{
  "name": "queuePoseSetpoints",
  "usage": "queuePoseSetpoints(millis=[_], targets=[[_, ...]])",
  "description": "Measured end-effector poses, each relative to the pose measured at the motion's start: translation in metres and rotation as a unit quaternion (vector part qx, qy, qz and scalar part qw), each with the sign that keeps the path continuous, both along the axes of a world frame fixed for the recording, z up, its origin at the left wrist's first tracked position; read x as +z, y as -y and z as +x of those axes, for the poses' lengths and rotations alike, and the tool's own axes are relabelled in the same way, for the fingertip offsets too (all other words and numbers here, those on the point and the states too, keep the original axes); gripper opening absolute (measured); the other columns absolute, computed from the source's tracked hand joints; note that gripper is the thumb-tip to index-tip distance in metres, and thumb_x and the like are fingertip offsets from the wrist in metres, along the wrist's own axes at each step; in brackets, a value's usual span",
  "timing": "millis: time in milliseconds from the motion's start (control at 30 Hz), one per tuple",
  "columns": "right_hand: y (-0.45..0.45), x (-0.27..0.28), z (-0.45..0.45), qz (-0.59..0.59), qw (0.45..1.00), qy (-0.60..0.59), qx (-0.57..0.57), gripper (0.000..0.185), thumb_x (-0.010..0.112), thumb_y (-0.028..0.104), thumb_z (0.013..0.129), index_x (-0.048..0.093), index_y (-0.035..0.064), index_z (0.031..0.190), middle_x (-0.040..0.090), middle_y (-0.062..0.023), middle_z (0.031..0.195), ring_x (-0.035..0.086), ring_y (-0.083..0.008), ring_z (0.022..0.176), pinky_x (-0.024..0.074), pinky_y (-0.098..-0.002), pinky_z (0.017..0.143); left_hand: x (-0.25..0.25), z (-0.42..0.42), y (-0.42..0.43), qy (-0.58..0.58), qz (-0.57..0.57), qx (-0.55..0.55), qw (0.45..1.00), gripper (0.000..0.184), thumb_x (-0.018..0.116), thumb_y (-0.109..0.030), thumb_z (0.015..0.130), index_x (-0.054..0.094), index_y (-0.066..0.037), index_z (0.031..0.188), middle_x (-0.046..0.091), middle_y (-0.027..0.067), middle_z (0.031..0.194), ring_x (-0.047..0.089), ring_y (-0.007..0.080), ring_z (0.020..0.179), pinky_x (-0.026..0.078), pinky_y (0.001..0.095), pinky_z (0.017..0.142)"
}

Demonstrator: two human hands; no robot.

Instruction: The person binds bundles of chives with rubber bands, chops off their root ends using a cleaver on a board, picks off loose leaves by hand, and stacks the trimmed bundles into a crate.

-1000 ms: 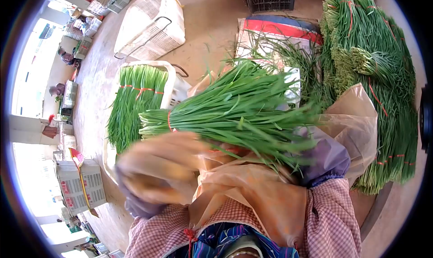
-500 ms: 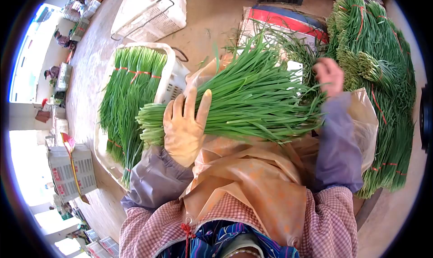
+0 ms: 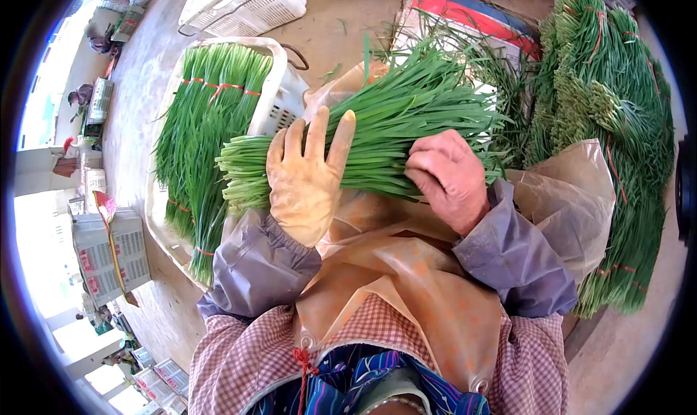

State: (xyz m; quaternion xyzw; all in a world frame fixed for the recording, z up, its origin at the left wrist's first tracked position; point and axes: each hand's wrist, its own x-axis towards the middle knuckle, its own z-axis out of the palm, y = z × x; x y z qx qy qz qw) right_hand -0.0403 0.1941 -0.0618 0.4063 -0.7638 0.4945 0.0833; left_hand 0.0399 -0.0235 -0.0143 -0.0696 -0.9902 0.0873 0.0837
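The bunch of long green leaves [image 3: 385, 136] lies across my lap, just ahead of my body, its pale stem ends to my left and its leafy tips to my right, the long axis running sideways and slanting a little away from me at the tips. My left hand [image 3: 306, 179], gloved, is nearer the stem ends; it lies over the bunch, back upward, fingers straight and spread. My right hand [image 3: 454, 183], bare, is at the near edge of the leafy half, fingers curled and drawn narrow toward the thumb; I cannot tell whether a leaf is pinched between them. So the middle of the bunch lies between my two hands.

Counting outward, I have one bunch under my hands and one tan apron [image 3: 414, 284] below it. To my left stands one white crate [image 3: 279, 63] of banded bundles [image 3: 210, 110], packed too closely for me to count. Beyond it is a second white crate [image 3: 254, 9]. Ahead to my right, loose leaves [image 3: 512, 88], past counting, are strewn over one flat printed sack [image 3: 472, 14]. On my far right is one large pile of greens [image 3: 610, 117], with several red bands showing.
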Motion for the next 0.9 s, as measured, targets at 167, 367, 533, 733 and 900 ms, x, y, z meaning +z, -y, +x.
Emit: queuePoseSetpoints(millis=[167,367,533,733,900], targets=[[-0.038,0.022,-0.008,-0.281,0.886,0.368,-0.025,0.008,0.055,0.005,0.099,0.059,0.0002,0.104,0.062,-0.0054,0.075,0.059,-0.0167,0.064,0.0498,-0.0318,0.063,0.008,0.000,0.001,0.022,0.049,0.013,0.998,0.106,0.082,-0.015,0.057,0.035,-0.011,0.152,0.045,0.0163,0.143,0.047,0.0375,0.124,0.038,0.0501,0.105],[-0.145,0.024,-0.040,-0.196,0.922,0.226,-0.246,0.019,0.056,0.006,0.100,0.061,-0.0013,0.117,0.058,-0.0014,0.081,0.054,-0.0102,0.073,0.0483,-0.0283,0.069,0.010,0.000,0.006,0.020,0.123,0.036,0.992,0.105,0.078,-0.011,0.056,0.034,-0.010,0.152,0.046,0.0172,0.143,0.048,0.0385,0.125,0.038,0.0499,0.105],[-0.137,0.033,0.009,-0.071,0.931,0.166,-0.316,0.017,0.058,0.006,0.099,0.064,-0.0032,0.113,0.065,-0.0066,0.085,0.059,-0.0100,0.079,0.0491,-0.0239,0.073,0.008,-0.002,0.004,0.020,0.131,0.045,0.990,0.105,0.077,-0.010,0.057,0.034,-0.009,0.152,0.046,0.0185,0.143,0.047,0.0393,0.126,0.038,0.0489,0.106],[-0.137,0.014,0.024,-0.205,0.906,0.310,-0.205,0.013,0.060,0.011,0.099,0.064,-0.0016,0.097,0.063,-0.0045,0.079,0.055,-0.0095,0.067,0.0447,-0.0227,0.062,0.004,-0.002,-0.005,0.003,0.098,0.047,0.994,0.106,0.081,-0.015,0.056,0.035,-0.008,0.152,0.046,0.0182,0.143,0.048,0.0393,0.126,0.038,0.0490,0.106],[-0.087,0.034,0.015,-0.253,0.907,0.316,-0.116,0.013,0.060,0.000,0.095,0.060,-0.0012,0.109,0.065,-0.0059,0.091,0.059,-0.0104,0.083,0.0487,-0.0240,0.072,-0.006,0.008,-0.012,-0.026,0.058,0.033,0.997,0.110,0.085,-0.012,0.053,0.034,-0.009,0.151,0.044,0.0185,0.145,0.047,0.0382,0.126,0.038,0.0521,0.105]])
